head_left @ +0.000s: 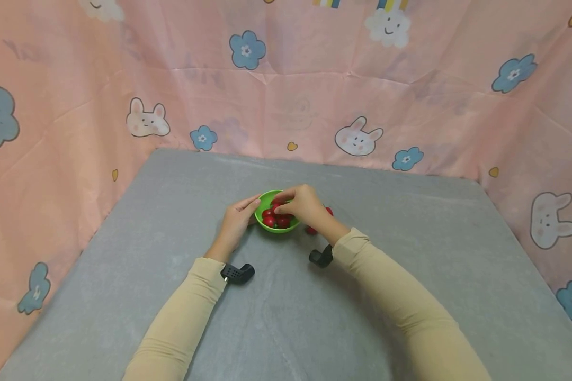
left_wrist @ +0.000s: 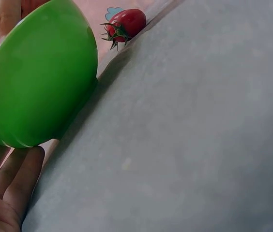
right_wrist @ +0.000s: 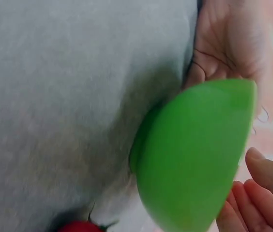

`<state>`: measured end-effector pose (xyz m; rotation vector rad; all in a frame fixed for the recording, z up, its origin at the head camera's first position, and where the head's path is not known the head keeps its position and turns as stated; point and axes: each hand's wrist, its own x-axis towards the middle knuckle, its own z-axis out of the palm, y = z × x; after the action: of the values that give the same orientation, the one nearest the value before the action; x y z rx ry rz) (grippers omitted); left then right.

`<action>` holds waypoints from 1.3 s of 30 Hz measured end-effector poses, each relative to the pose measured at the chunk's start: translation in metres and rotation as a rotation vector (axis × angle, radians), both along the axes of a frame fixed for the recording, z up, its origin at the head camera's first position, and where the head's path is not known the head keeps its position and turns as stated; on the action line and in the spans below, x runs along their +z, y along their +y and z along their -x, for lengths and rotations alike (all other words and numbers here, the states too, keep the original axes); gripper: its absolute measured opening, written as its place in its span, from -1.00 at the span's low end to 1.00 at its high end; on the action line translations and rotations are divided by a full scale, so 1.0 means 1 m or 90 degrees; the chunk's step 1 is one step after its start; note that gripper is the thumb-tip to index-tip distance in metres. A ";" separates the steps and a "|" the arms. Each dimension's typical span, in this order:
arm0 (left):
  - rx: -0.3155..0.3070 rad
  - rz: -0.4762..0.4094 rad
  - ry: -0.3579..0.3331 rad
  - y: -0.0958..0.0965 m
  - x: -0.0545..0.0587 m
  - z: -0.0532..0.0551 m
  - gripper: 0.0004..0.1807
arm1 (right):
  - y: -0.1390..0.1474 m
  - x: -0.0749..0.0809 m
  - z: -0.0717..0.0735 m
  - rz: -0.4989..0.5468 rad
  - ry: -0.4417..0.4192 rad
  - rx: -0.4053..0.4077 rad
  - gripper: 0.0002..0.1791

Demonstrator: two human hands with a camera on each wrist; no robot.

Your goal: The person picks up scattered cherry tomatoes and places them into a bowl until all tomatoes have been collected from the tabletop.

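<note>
A light green bowl [head_left: 280,231] stands on the grey table with several red cherry tomatoes [head_left: 269,221] inside. My left hand [head_left: 235,222] holds its left side, thumb at the rim and fingers against the outer wall. Over the bowl's right side, my right hand [head_left: 306,205] reaches in, fingertips just above the tomatoes. In the right wrist view its thumb [right_wrist: 267,170] is spread apart from the fingers, with nothing visible in the gap; the bowl partly hides the fingertips. To the right of the bowl lie loose tomatoes, one [left_wrist: 129,23] with a green stem top.
The grey tabletop [head_left: 276,317] spreads around the bowl. A pink curtain [head_left: 295,95] printed with rabbits, flowers and clouds hangs behind and at both sides. Black wrist cameras [head_left: 238,273] jut from both sleeves.
</note>
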<state>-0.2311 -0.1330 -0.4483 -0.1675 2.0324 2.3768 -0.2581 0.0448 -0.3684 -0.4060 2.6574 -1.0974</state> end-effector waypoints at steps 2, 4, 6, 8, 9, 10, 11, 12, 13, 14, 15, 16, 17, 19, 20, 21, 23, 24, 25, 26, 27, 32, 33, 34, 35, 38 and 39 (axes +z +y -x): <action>0.002 0.000 0.000 0.001 0.000 0.000 -0.58 | 0.007 0.001 0.001 0.032 -0.003 -0.017 -0.62; 0.004 0.004 0.001 0.001 -0.001 0.001 -0.58 | 0.014 0.001 0.002 0.083 -0.009 -0.042 -0.61; 0.007 0.007 0.001 0.001 -0.001 0.001 -0.58 | 0.023 0.000 0.002 0.139 -0.016 -0.070 -0.61; 0.008 0.012 0.003 0.001 -0.002 0.001 -0.58 | 0.033 -0.001 0.003 0.181 -0.013 -0.096 -0.61; 0.009 0.012 0.004 0.001 -0.002 0.002 -0.58 | 0.038 -0.002 0.003 0.191 -0.009 -0.106 -0.60; 0.009 0.014 0.005 0.001 -0.002 0.002 -0.58 | 0.043 -0.003 0.003 0.195 -0.004 -0.115 -0.60; 0.009 0.015 0.006 0.001 -0.002 0.002 -0.58 | 0.048 -0.004 0.003 0.192 0.004 -0.121 -0.60; 0.009 0.015 0.008 0.001 -0.002 0.002 -0.58 | 0.053 -0.006 0.003 0.191 0.008 -0.128 -0.59; 0.008 0.015 0.008 0.000 -0.002 0.001 -0.58 | 0.058 -0.007 0.004 0.185 0.012 -0.135 -0.59; 0.007 0.016 0.008 0.000 -0.002 0.001 -0.57 | 0.063 -0.009 0.004 0.179 0.012 -0.142 -0.58; 0.006 0.014 0.007 0.000 -0.002 0.001 -0.58 | 0.067 -0.010 0.004 0.175 0.010 -0.149 -0.58; 0.006 0.012 0.006 0.000 -0.002 0.001 -0.58 | 0.072 -0.012 0.004 0.175 0.008 -0.157 -0.57; 0.005 0.010 0.005 0.000 -0.002 0.002 -0.58 | 0.077 -0.013 0.004 0.176 0.003 -0.163 -0.57; 0.004 0.009 0.003 0.000 -0.002 0.002 -0.58 | 0.085 -0.017 0.004 0.177 -0.007 -0.176 -0.57; 0.003 0.010 0.003 0.000 -0.002 0.002 -0.58 | 0.089 -0.019 0.004 0.175 -0.009 -0.181 -0.58; 0.004 0.009 0.003 0.000 -0.002 0.002 -0.58 | 0.092 -0.020 0.004 0.174 -0.011 -0.186 -0.58; 0.003 0.012 0.006 0.000 -0.002 0.002 -0.59 | 0.098 -0.023 0.003 0.165 -0.011 -0.194 -0.59; 0.003 0.013 0.007 0.000 -0.002 0.002 -0.59 | 0.101 -0.025 0.003 0.161 -0.012 -0.197 -0.58; 0.003 0.015 0.007 0.000 -0.002 0.002 -0.58 | 0.103 -0.026 0.003 0.158 -0.012 -0.201 -0.58; 0.003 0.015 0.007 0.000 -0.002 0.001 -0.58 | 0.106 -0.027 0.002 0.156 -0.015 -0.203 -0.58; 0.003 0.017 0.006 0.000 -0.002 0.001 -0.58 | 0.108 -0.028 0.002 0.156 -0.020 -0.205 -0.57; 0.003 0.021 0.003 0.000 -0.001 0.001 -0.57 | 0.118 -0.033 0.001 0.147 -0.044 -0.207 -0.56; 0.004 0.020 0.002 0.000 -0.001 0.001 -0.58 | 0.119 -0.033 0.000 0.143 -0.048 -0.208 -0.56; 0.004 0.017 0.002 0.000 -0.001 0.001 -0.58 | 0.120 -0.034 0.000 0.137 -0.053 -0.208 -0.56; 0.006 0.015 0.002 0.000 -0.001 0.001 -0.58 | 0.120 -0.035 0.000 0.131 -0.055 -0.209 -0.55; 0.008 0.012 0.001 0.001 -0.002 0.002 -0.58 | 0.120 -0.036 0.001 0.110 -0.068 -0.214 -0.54; 0.008 0.011 0.001 0.001 -0.002 0.002 -0.58 | 0.120 -0.037 0.001 0.102 -0.072 -0.217 -0.53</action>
<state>-0.2330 -0.1323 -0.4503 -0.1801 2.0603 2.3675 -0.2591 0.1650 -0.4051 0.0868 2.6066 -1.3903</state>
